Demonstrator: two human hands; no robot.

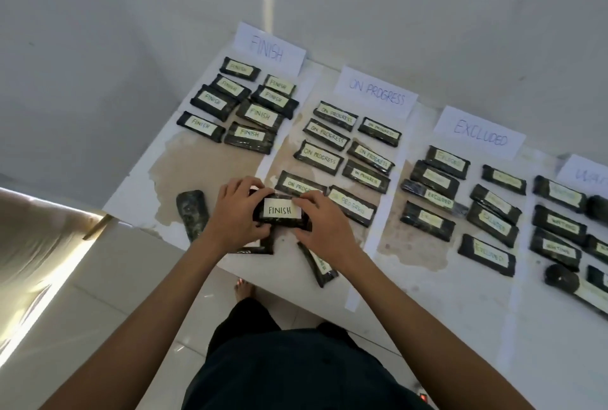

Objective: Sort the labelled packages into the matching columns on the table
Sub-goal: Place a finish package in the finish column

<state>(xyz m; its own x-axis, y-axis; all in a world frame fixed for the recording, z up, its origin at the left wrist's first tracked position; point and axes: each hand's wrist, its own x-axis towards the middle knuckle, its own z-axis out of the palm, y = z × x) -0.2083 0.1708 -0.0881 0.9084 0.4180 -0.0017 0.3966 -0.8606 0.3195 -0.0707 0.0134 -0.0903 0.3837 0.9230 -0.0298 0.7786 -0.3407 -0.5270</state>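
Observation:
A dark wrapped package with a white label reading FINISH (pixel 282 211) is held above the table's near edge. My left hand (pixel 238 212) grips its left end and my right hand (pixel 320 220) pinches its right end. Paper signs head the columns: FINISH (pixel 268 48), ON PROGRESS (pixel 376 92), EXCLUDED (pixel 480 136) and one cut off at the right edge (pixel 585 174). Several labelled packages lie under each sign. An unlabelled-side package (pixel 192 214) lies left of my hands, and two more (pixel 320 266) sit partly hidden beneath them.
The white table (pixel 427 281) has brown stains and strips of white tape between the columns. A round dark roll (pixel 561 278) lies at the right. Pale wall stands behind the table. My foot and tiled floor (pixel 131 294) show below the table edge.

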